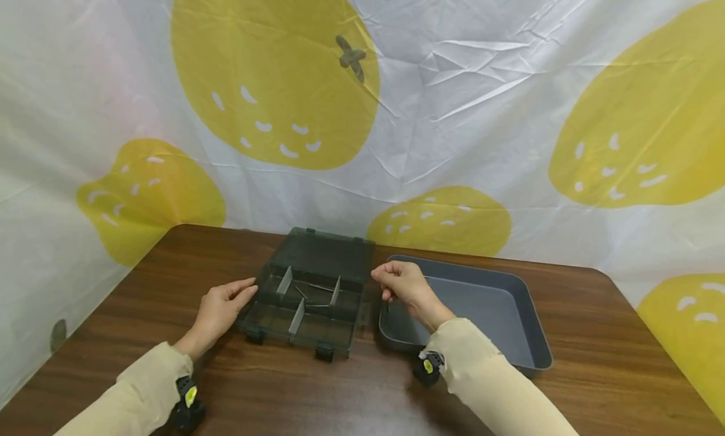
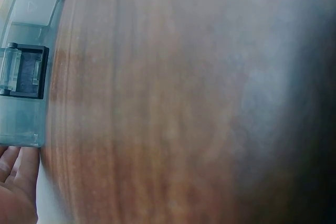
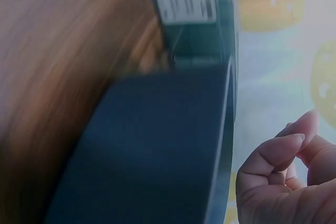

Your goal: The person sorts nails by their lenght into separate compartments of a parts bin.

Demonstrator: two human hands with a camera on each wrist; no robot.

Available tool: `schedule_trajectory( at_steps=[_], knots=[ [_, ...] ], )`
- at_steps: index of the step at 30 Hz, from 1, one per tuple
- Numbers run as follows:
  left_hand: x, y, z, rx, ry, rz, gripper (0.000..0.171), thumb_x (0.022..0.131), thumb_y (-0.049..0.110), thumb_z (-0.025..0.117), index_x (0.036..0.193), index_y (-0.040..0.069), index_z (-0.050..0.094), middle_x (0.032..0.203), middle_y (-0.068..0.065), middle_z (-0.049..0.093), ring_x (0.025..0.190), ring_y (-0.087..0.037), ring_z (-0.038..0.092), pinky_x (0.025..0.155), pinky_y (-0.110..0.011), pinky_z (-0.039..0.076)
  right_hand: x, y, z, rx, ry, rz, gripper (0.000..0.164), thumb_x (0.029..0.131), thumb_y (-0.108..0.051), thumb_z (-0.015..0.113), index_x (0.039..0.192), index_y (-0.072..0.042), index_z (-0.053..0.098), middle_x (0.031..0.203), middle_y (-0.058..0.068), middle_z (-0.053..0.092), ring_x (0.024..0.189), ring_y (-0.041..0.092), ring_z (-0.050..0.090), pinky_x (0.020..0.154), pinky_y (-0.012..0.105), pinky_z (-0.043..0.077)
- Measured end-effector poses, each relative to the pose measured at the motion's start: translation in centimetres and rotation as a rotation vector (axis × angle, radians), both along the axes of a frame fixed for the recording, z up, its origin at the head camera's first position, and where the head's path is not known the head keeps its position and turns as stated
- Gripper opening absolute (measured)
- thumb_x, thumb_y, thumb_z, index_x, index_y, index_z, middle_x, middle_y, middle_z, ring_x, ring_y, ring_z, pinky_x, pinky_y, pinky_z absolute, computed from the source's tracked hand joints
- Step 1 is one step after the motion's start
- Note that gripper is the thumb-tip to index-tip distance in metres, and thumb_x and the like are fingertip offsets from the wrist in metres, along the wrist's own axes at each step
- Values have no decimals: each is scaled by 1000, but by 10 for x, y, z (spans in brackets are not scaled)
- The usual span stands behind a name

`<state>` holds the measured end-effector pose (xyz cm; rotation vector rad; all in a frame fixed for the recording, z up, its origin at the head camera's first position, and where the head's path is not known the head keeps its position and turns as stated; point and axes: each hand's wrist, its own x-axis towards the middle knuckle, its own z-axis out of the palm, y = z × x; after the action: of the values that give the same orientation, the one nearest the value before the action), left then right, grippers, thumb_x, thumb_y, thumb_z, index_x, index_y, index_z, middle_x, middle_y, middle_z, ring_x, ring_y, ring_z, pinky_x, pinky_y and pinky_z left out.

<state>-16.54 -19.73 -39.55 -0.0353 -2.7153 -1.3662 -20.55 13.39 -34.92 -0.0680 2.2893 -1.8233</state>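
Observation:
A see-through dark organizer box [image 1: 325, 328] lies with its lid [image 1: 325, 255] raised at the back. Light dividers [image 1: 297, 316] split it, and a few thin metal pieces [image 1: 320, 287] lie inside. My left hand [image 1: 218, 310] touches the box's left side, fingers fairly straight; the left wrist view shows the fingers [image 2: 21, 174] against its end. Over the left rim of a grey tray [image 1: 481, 310], my right hand [image 1: 404, 288] has its thumb and index fingertips together, near the box's right side. I cannot tell whether anything small is pinched there.
The brown wooden table [image 1: 272, 392] carries both containers side by side, the tray right of the box. Two black latches [image 1: 325, 352] stick out at the box's front. A white cloth [image 1: 470, 140] with yellow fruit prints hangs behind the table.

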Motion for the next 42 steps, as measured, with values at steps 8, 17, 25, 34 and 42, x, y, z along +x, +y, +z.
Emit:
schedule_trajectory(
  at_steps=[8,17,25,34,42],
  knots=[
    [0,-1,-2,-1,-13,1,46,98,32,52,132,1,54,131,-20,54,120,-37,52,94,-51,46,-2,31,-5,64,-32,-55,20,92,-11,60,98,8,62,58,-2,54,44,3,50,45,17,42],
    [0,0,-1,-4,-11,-3,46,98,32,52,132,2,54,132,-20,54,120,-37,51,95,-51,45,-1,55,-14,98,-6,-77,12,90,-5,60,90,7,63,58,-4,53,44,1,50,43,15,41],
    [1,0,-1,0,-14,-7,47,98,33,51,133,2,54,132,-20,53,120,-38,51,94,-51,46,1,66,-20,154,-30,-72,14,90,-5,60,94,9,63,58,-4,52,45,1,49,43,15,40],
    [1,0,-1,-7,-14,-7,47,98,33,51,133,2,53,132,-20,53,120,-37,52,94,-51,46,2,72,-26,186,-40,-61,14,88,-4,61,93,9,63,59,-5,53,44,0,49,42,15,41],
    [2,0,0,-2,-18,-3,48,98,34,50,133,3,53,133,-19,53,119,-37,52,94,-51,46,1,72,-29,214,-38,-74,11,87,-2,63,90,8,63,58,-4,53,43,1,48,41,15,41]
  ],
)
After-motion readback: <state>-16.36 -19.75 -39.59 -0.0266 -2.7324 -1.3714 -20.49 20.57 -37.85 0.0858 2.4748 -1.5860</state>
